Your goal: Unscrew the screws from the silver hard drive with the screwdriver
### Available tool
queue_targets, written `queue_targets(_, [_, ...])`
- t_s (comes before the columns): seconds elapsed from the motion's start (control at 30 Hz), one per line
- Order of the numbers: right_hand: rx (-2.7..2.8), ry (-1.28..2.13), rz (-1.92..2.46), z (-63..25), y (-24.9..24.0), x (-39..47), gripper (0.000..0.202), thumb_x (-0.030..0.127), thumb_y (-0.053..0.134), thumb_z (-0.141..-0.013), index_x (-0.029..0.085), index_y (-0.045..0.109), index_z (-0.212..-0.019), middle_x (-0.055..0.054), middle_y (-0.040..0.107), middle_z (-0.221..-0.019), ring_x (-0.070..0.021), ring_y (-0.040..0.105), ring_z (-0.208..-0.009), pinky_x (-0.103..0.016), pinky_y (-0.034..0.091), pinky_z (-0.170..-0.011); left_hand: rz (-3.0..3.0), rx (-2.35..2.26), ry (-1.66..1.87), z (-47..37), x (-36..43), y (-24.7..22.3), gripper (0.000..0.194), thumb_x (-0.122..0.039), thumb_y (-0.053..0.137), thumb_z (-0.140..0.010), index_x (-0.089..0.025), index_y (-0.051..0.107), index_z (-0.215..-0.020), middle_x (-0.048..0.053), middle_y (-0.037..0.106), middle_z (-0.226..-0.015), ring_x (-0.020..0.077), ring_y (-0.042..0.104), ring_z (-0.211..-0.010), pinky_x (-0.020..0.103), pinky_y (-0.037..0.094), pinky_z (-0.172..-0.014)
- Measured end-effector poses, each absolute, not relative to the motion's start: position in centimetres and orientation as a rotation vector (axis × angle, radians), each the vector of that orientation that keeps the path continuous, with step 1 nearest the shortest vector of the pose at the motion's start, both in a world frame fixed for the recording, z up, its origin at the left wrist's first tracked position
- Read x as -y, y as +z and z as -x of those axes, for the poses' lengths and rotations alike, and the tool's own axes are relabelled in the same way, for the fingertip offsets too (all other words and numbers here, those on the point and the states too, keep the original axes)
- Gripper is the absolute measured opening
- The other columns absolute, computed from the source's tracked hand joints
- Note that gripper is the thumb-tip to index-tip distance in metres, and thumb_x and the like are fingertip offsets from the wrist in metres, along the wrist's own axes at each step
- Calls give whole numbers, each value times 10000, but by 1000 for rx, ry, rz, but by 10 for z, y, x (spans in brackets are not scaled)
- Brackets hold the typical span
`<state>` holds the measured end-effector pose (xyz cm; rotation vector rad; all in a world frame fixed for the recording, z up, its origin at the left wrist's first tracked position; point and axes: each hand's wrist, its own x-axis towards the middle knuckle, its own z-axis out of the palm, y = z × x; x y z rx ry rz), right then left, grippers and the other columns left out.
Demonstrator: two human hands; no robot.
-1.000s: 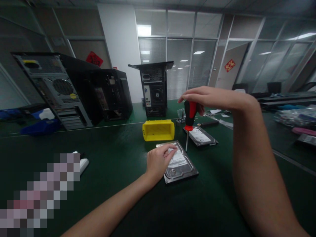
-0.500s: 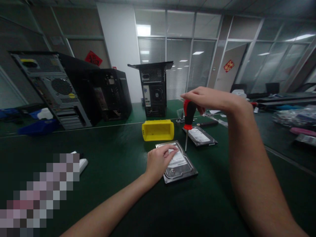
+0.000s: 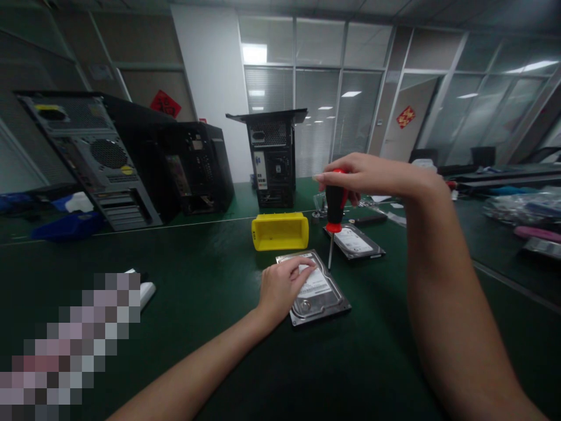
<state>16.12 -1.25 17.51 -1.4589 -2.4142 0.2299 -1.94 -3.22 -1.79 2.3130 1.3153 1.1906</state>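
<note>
Hard drive under left hand, grip unclear; right hand clasps screwdriver at drive's right edge.

"How is the near hard drive looking?"
"Its metal is shining, smooth and silvery, while its paper label is looking flatter."
"And the screwdriver?"
"Its handle is looking like smooth plastic; its shaft is showing bare metal."
"The yellow bin?"
"That is showing smooth, slightly glossy plastic."
"The green tabletop?"
"It's giving off a dull sheen, and the black computer case is looking matt."
</note>
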Motion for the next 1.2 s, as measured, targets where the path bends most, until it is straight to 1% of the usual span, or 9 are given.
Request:
queue_targets(0.1, [2344,268,1514,-160,174,12,440,558,428,-816,153,595,-864,-70,636,-762,-143,569,-592,-285,447,-534,-2313,-1322,1182,19,33,-17,166,-318,560,-856,-225,693,-889,-50,498,-556,93,415,-499,201,281,-530])
queue_targets(0.33, [2323,303,1519,-162,176,13,382,417,348,-882,194,624,-1023,-68,634,-1026,-160,612,-772,-276,479,-632,-2319,-1324,1179,19,34,-17,172,-319,552,-862,-225,690,-904,-42,529,-577,97,441,-515,202,288,-530])
queue_targets(0.47, [2378,339,1437,-163,176,14,409,452,379,-877,195,552,-1144,-72,624,-1014,-140,607,-718,-255,482,-591,-2316,-1313,1193,19,34,-17,161,-317,560,-859,-229,689,-896,-49,512,-565,95,428,-507,201,285,-534])
queue_targets(0.6, [2351,337,1467,-162,175,15,453,496,376,-872,239,451,-1237,-81,590,-1047,-137,600,-702,-234,461,-522,-2305,-1298,1185,20,34,-16,162,-312,556,-861,-227,689,-900,-49,506,-561,94,414,-502,200,285,-535])
queue_targets(0.67, [2358,351,1483,-162,175,14,449,510,369,-869,235,474,-1208,-81,593,-1028,-139,596,-700,-231,448,-506,-2301,-1296,1181,20,34,-16,166,-315,554,-862,-226,689,-896,-49,494,-554,95,411,-502,200,284,-535])
queue_targets(0.77, [2368,366,1493,-164,176,12,429,530,375,-858,196,564,-1051,-73,620,-926,-129,578,-641,-246,451,-517,-2293,-1292,1188,20,34,-16,164,-320,555,-860,-227,687,-892,-53,467,-542,97,410,-506,200,283,-538])
queue_targets(0.87, [2326,357,1534,-165,176,10,433,556,401,-837,178,584,-943,-66,634,-825,-123,559,-575,-268,463,-532,-2281,-1285,1194,19,34,-17,157,-318,562,-856,-229,688,-883,-56,452,-537,95,399,-502,200,283,-541])
queue_targets(1.03, [2310,357,1538,-165,174,8,409,533,409,-842,170,572,-934,-70,636,-805,-126,569,-573,-268,473,-542,-2272,-1268,1199,19,33,-18,158,-313,566,-853,-226,694,-882,-55,450,-535,92,377,-493,201,279,-543])
queue_targets(1.2, [2310,329,1547,-163,174,7,369,485,381,-870,175,564,-950,-62,627,-798,-118,563,-565,-256,467,-535,-2271,-1206,1110,20,29,-18,136,-295,590,-831,-227,703,-865,-62,388,-505,93,359,-486,200,265,-530])
